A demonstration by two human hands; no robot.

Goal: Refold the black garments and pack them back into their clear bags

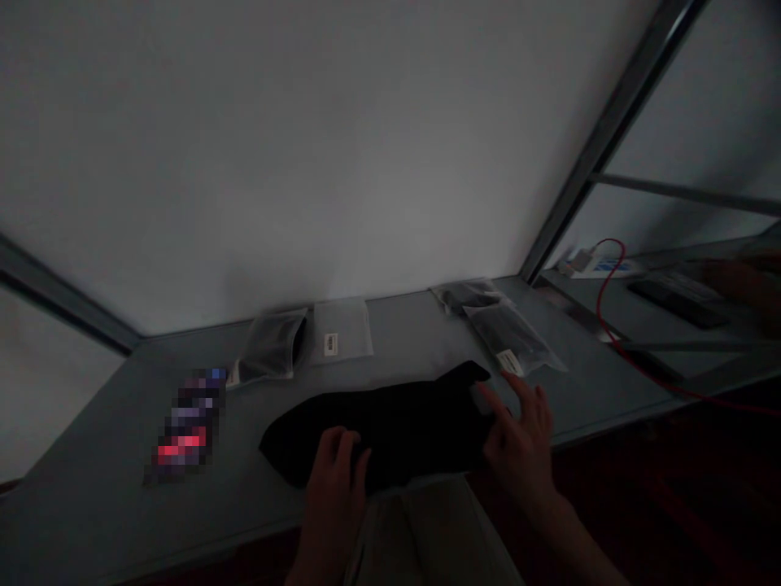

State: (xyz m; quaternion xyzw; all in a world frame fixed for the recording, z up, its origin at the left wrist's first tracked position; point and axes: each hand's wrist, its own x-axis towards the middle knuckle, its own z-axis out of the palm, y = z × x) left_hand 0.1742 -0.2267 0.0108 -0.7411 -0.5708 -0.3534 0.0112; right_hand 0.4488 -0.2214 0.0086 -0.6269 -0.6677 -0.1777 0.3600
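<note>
A black cloth item lies spread along the front of the grey table. My left hand rests on its left part, fingers curled with gaps between them; nothing shows held in it. At the right end of the cloth is my right hand, its fingers apart and the index fingertip touching the cloth by a small pale patch. Behind the cloth are a clear bag with dark contents, a flat clear bag with a white label, and another bag with dark contents.
A blurred-out colourful object lies at the left of the table. Another bag is by the wall. Beyond the metal post, a red cable, a dark flat object and another person's hand show.
</note>
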